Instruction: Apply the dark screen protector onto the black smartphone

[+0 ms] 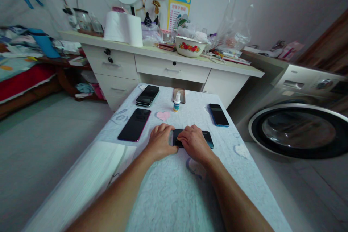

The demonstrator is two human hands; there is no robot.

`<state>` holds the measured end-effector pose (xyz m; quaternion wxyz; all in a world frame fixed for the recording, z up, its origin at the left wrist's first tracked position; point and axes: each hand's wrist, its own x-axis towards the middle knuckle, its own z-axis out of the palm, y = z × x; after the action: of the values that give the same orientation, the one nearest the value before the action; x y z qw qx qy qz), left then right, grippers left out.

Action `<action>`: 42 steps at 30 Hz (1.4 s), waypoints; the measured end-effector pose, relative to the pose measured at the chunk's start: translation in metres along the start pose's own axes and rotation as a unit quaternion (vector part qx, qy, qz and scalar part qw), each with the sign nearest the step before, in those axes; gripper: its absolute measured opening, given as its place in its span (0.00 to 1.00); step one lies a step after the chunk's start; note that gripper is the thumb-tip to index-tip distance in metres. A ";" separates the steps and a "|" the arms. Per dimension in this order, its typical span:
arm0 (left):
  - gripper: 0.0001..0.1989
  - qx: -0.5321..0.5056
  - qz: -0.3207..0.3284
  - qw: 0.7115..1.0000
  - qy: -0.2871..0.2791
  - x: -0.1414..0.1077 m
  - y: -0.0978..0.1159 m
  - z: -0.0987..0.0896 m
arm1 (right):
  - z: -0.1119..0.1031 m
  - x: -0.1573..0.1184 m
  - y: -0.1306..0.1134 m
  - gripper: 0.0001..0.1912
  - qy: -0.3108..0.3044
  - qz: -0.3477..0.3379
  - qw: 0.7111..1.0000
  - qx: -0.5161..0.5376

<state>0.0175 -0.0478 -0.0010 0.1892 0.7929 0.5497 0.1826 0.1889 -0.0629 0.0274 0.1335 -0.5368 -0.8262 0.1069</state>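
Observation:
A dark smartphone (208,139) lies flat and sideways on the cloth-covered table in front of me. My left hand (161,139) grips its left end, thumb on the near edge and fingers at the far edge. On top of the phone rests my right hand (194,141), its fingers bent and pressed together against the surface. Whatever is under those fingertips, if anything, is too small to make out. Just beyond stands a small white spray bottle (176,103) with a blue label. Behind the bottle lies a brownish phone or case (182,94).
Left of my hands lie a large black phone (135,125) and a stack of phones (147,95). Another phone (219,115) lies to the right. White paper sheets (95,166) cover the table's left side. A white desk (168,69) stands behind, a washing machine (288,90) at right.

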 end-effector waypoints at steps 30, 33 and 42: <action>0.30 -0.002 0.000 1.000 0.001 0.000 0.000 0.000 | 0.004 -0.001 0.002 0.09 0.019 -0.014 1.000 0.018; 0.31 -0.002 0.000 1.000 0.000 0.001 -0.001 0.002 | 0.004 0.000 0.003 0.09 0.018 -0.020 0.999 0.024; 0.30 0.002 0.003 1.000 0.003 0.000 -0.002 0.002 | 0.003 -0.002 0.002 0.09 0.018 -0.020 0.999 0.033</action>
<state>0.0171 -0.0471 -0.0041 0.1854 0.7947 0.5480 0.1840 0.1898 -0.0637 0.0236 0.1680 -0.5177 -0.8300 0.1219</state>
